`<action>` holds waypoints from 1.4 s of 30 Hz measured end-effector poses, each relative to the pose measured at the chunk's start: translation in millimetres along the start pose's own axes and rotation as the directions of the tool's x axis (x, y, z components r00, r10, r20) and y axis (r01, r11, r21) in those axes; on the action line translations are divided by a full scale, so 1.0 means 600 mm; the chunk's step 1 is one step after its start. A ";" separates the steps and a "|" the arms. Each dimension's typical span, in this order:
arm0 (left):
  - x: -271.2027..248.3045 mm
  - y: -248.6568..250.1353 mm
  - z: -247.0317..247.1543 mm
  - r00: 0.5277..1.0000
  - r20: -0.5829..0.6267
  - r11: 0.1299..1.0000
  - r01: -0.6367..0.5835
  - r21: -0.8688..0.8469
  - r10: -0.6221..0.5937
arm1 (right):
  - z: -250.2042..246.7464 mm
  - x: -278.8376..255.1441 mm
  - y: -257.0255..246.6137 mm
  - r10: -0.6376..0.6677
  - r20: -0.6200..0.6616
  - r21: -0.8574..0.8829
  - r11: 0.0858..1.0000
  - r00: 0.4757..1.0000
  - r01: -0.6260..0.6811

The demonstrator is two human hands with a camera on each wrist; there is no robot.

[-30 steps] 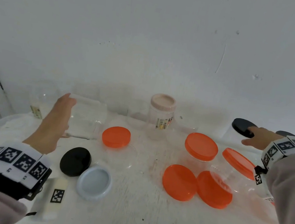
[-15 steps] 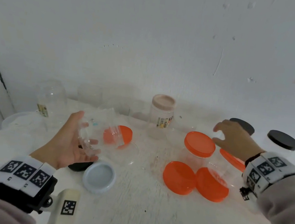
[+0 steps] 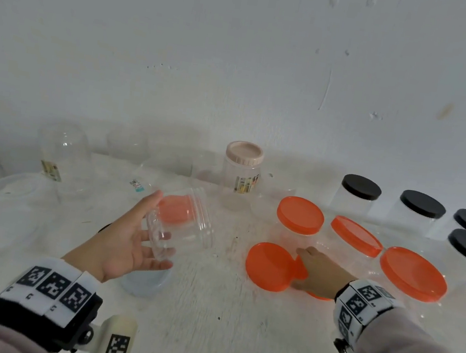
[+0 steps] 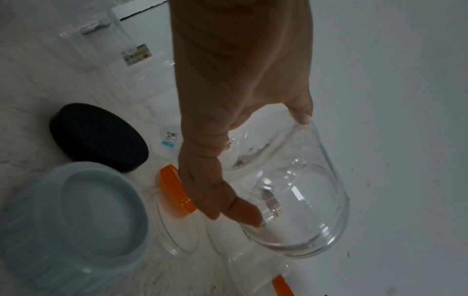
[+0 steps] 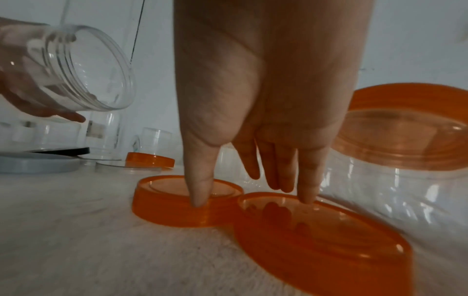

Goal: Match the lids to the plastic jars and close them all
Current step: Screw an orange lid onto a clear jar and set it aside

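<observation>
My left hand (image 3: 127, 239) holds a clear lidless jar (image 3: 180, 222) tilted above the table, its threaded mouth toward the right; thumb and fingers curl round its body (image 4: 291, 190). My right hand (image 3: 317, 273) reaches down onto two loose orange lids lying upside down. In the right wrist view its thumb (image 5: 200, 196) touches the inside of the left orange lid (image 5: 177, 210), and straight fingers touch the second orange lid (image 5: 316, 240). That second lid is mostly hidden under the hand in the head view. The left lid (image 3: 268, 266) lies bare.
Three orange-lidded jars (image 3: 300, 215) stand behind my right hand, several black-lidded jars (image 3: 361, 187) at the far right, a pink-lidded jar (image 3: 244, 154) at the back. A grey lid (image 4: 76, 210), black lid (image 4: 98, 136) and small orange lid (image 4: 174, 192) lie under my left hand.
My left hand took the clear jar from the back left and carried it toward the middle. My right hand left the black-lidded jar and came down onto the loose orange lids.
</observation>
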State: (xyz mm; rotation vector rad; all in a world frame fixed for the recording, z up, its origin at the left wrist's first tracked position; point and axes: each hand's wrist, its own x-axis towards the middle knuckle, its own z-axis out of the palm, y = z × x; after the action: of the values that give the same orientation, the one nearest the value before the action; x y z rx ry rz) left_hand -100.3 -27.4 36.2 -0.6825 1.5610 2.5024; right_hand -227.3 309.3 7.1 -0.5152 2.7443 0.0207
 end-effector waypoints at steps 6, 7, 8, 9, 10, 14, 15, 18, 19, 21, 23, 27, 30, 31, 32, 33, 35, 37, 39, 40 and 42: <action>0.000 -0.019 0.012 0.998 0.056 1.000 0.028 -0.001 -0.028 | 0.003 0.002 0.011 0.068 0.038 -0.001 0.998 0.997 -0.068; 0.000 -0.022 0.014 0.998 0.054 0.999 0.032 -0.009 -0.032 | 0.002 0.002 0.012 0.082 0.043 0.001 0.997 0.996 -0.082; -0.001 -0.025 0.017 0.998 0.049 0.999 0.029 -0.015 -0.029 | 0.000 0.002 0.013 0.096 0.049 -0.005 0.995 0.994 -0.096; -0.003 -0.027 0.020 0.999 0.048 1.000 0.023 -0.013 -0.022 | -0.002 0.002 0.013 0.111 0.058 -0.016 0.994 0.992 -0.110; -0.006 -0.029 0.025 0.998 0.056 1.000 0.020 0.001 -0.020 | -0.004 0.002 0.013 0.125 0.067 -0.028 0.992 0.990 -0.123; -0.010 -0.037 0.038 0.996 0.069 0.993 0.040 0.113 -0.048 | -0.011 0.001 0.008 0.163 0.070 -0.101 0.983 0.984 -0.156; -0.008 -0.040 0.039 0.997 0.054 0.990 0.043 0.134 -0.051 | -0.013 0.000 0.006 0.171 0.064 -0.120 0.979 0.983 -0.163; -0.009 -0.045 0.046 0.998 0.047 0.984 0.040 0.175 -0.049 | -0.019 -0.003 0.003 0.166 0.066 -0.144 0.977 0.984 -0.155; -0.008 -0.048 0.047 0.998 0.048 0.981 0.032 0.191 -0.042 | -0.020 -0.005 0.003 0.159 0.075 -0.148 0.978 0.984 -0.147; -0.005 -0.055 0.048 0.999 0.034 0.972 0.030 0.232 -0.039 | -0.021 -0.009 0.003 0.154 0.088 -0.162 0.977 0.984 -0.138; -0.006 -0.060 0.052 0.998 0.031 0.966 0.043 0.256 -0.053 | -0.019 -0.014 0.003 0.153 0.096 -0.173 0.976 0.984 -0.135; -0.010 -0.067 0.067 0.996 0.051 0.944 0.053 0.325 -0.073 | -0.024 -0.024 0.005 0.151 0.121 -0.150 0.980 0.981 -0.132; -0.010 -0.075 0.077 0.995 0.079 0.903 0.026 0.429 -0.066 | -0.038 -0.034 0.008 0.137 0.153 -0.076 0.989 0.979 -0.126; -0.011 -0.078 0.080 0.995 0.085 0.886 0.012 0.463 -0.057 | -0.044 -0.037 0.010 0.128 0.158 -0.049 0.991 0.979 -0.122; -0.011 -0.081 0.084 0.995 0.086 0.868 -0.004 0.496 -0.044 | -0.049 -0.040 0.011 0.116 0.160 -0.019 0.993 0.980 -0.114; -0.012 -0.084 0.086 0.996 0.084 0.852 -0.019 0.524 -0.030 | -0.055 -0.044 0.012 0.100 0.162 0.015 0.994 0.982 -0.104; -0.013 -0.090 0.093 0.996 0.091 0.829 -0.037 0.559 -0.016 | -0.065 -0.050 0.011 0.059 0.158 0.087 0.994 0.986 -0.074; -0.014 -0.095 0.100 0.994 0.109 0.800 -0.048 0.598 -0.021 | -0.073 -0.055 0.007 0.011 0.140 0.148 0.989 0.990 -0.032; -0.012 -0.101 0.107 0.992 0.123 0.773 -0.063 0.631 -0.019 | -0.080 -0.060 0.001 -0.039 0.115 0.213 0.977 0.993 0.014; -0.010 -0.104 0.109 0.991 0.132 0.767 -0.074 0.638 -0.014 | -0.083 -0.062 -0.003 -0.063 0.104 0.248 0.968 0.993 0.035; -0.007 -0.109 0.113 0.989 0.151 0.754 -0.094 0.650 -0.006 | -0.090 -0.066 -0.011 -0.099 0.089 0.307 0.949 0.991 0.067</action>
State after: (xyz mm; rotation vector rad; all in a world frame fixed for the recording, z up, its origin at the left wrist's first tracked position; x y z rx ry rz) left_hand -96.7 62.7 9.1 -0.3413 2.2142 1.7471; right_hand -208.1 312.7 71.5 -0.5246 2.5561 -0.3791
